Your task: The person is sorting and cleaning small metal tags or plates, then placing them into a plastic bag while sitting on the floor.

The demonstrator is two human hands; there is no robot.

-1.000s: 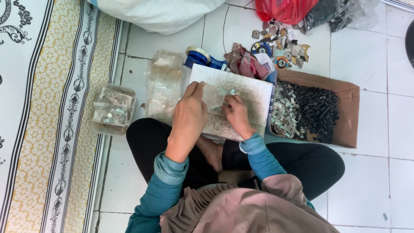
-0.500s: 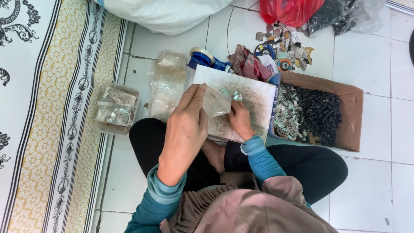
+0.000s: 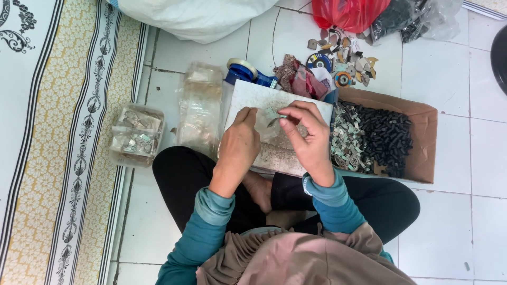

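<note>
Sitting cross-legged on a white tiled floor (image 3: 454, 221), a person in teal sleeves works over a worn white board (image 3: 274, 153) resting across the lap. The left hand (image 3: 238, 145) pinches the near edge of a small clear plastic bag (image 3: 264, 122) between thumb and fingers, holding it above the middle of the board. The right hand (image 3: 309, 138) closes its thumb and forefinger on a small metal piece (image 3: 275, 121) at the bag's mouth; whether the piece is inside the bag cannot be told. Just beside the board's right edge sits a cardboard box (image 3: 425, 148) filled with silver and black small parts (image 3: 372, 140). At the board's far edge lie a roll of tape (image 3: 242, 67) and a heap of crumpled cloth (image 3: 298, 79). Left of the board, a stack of clear bags (image 3: 198, 111) rests on the tiles, and nearer the patterned rug (image 3: 53, 158) lies a clear packet of filled bags (image 3: 136, 134).
</note>
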